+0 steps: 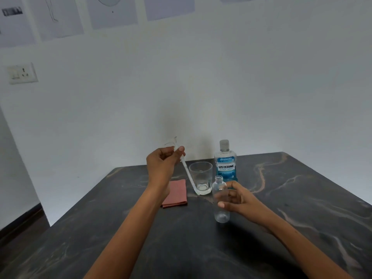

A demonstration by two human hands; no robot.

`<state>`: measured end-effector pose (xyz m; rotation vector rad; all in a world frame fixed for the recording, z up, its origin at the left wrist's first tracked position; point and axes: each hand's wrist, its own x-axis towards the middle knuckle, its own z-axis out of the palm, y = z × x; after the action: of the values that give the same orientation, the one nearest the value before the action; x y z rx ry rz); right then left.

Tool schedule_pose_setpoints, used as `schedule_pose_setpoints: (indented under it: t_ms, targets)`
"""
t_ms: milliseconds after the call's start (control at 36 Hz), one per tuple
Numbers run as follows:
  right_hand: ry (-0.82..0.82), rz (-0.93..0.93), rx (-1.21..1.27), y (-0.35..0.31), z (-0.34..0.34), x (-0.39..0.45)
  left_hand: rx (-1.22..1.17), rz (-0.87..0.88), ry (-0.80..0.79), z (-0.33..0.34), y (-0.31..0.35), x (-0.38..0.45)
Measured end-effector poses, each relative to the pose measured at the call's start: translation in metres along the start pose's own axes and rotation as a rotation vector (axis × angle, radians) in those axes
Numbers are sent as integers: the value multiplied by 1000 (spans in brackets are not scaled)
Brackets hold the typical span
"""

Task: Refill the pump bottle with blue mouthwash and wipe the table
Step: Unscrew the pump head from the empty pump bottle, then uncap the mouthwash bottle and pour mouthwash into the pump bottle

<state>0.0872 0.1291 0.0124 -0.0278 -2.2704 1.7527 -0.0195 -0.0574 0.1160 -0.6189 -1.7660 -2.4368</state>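
Observation:
A small clear pump bottle [220, 198] stands upright and uncapped on the dark marble table [281, 228], and my right hand [239, 200] is wrapped around its middle. My left hand [163, 164] is raised above the table and pinches the white pump head [177, 147]; its long dip tube hangs down to the right, its tip near the base of an empty glass [201, 178]. The blue mouthwash bottle [225, 164] stands capped behind the pump bottle. A folded pink cloth [177, 193] lies flat left of the glass.
A white wall rises right behind the table's far edge, with a power socket [22, 73] at the left. The floor shows past the table's left edge.

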Motion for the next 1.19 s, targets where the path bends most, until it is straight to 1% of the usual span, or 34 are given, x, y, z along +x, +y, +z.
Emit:
schedule_pose_setpoints:
  t_ms: [167, 306, 500, 611, 694, 778, 889, 1028, 1194]
  targets:
    - [-12, -3, 14, 4, 9, -1, 240, -140, -88, -30, -35, -6]
    - [-32, -12, -49, 4, 24, 0, 469, -229, -181, -48, -61, -12]
    - [-16, -32, -119, 2, 39, -1, 677, -206, -283, -61, -90, -22]
    - [-8, -57, -166, 2, 44, -1, 792, -209, -301, -67, -101, -25]
    - [-6, -85, -226, 3, 46, -2, 851, -159, -298, -69, -107, -29]
    - [-14, -102, -268, 4, 48, -3, 922, -68, -276, -70, -109, -32]
    - [-33, -98, -264, 6, 49, -1, 985, 15, -259, -71, -107, -36]
    - [-53, -85, -244, 9, 50, 0, 1012, 63, -243, -69, -104, -41]
    - [-81, -65, -241, 9, 50, -1, 1025, 174, -143, -59, -100, -45]
